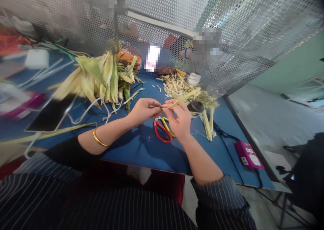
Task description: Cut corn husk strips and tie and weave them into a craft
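Observation:
Both hands meet over the middle of the blue table. My right hand (pixel 180 119) is closed on a thin pale-yellow corn husk strip (pixel 186 95), which points up and to the right. Against its lower end, the fingertips of my left hand (pixel 144 111) are pinched together, touching a small brownish end of the strip. Below the hands lie scissors (pixel 163 132) with one red and one yellow handle loop; their blades are mostly hidden under the fingers. A dark round spool (pixel 195 106) sits just right of my right hand.
Corn husks (pixel 101 78) are heaped at left, husk scraps (pixel 177 84) at back right. A phone (pixel 50 113) with a white cable lies left, and a magenta power box (pixel 249 155) with black cords sits near the right edge. Perforated metal panels (pixel 162 7) stand behind.

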Tool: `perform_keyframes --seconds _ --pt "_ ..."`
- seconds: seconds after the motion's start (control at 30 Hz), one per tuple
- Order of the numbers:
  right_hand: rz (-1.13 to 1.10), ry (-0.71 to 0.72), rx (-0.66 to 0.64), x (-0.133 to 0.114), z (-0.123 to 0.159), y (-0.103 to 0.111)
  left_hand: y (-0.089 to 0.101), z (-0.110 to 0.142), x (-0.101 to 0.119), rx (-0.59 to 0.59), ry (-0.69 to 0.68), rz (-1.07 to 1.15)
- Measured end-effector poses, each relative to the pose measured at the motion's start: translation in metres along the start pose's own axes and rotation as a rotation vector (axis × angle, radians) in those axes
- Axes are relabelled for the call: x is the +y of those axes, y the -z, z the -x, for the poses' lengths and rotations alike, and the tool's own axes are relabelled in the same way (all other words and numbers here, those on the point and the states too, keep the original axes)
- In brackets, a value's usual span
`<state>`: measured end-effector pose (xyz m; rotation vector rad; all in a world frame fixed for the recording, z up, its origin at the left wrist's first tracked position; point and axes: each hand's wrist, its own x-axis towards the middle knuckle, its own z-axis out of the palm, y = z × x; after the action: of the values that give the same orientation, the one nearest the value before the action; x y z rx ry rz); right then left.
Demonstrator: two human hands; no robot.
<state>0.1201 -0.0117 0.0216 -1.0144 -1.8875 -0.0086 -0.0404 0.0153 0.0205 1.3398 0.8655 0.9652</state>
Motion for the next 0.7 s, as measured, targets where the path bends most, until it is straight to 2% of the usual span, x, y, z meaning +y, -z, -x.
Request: perform_keyframes --seconds 0.1,0.23,0.43,0.5,0.6,0.7 --pt "-0.132 -0.180 -0.044 -0.002 -0.002 0.001 0.002 0.000 0.000 -0.097 -0.031 -0.032" --pt "-0.163 -0.379 -0.076 0.002 -0.002 0.001 0.001 0.000 0.000 -0.167 -0.057 -0.074" --pt "-0.123 -0.496 -0.181 0.011 -0.002 0.002 -0.002 0.000 -0.001 -0.196 -0.100 -0.177" --pt "-0.096 -0.507 -0.211 0.013 0.000 0.000 -0.003 0.001 -0.004 -0.168 -0.107 -0.229" --pt "-0.078 -0.514 -0.223 0.014 0.003 -0.003 -0.004 0.002 -0.011 -0.045 -0.126 -0.332" --pt "-0.072 -0.498 -0.217 0.013 0.005 -0.005 -0.006 0.002 -0.016 0.043 -0.109 -0.269"
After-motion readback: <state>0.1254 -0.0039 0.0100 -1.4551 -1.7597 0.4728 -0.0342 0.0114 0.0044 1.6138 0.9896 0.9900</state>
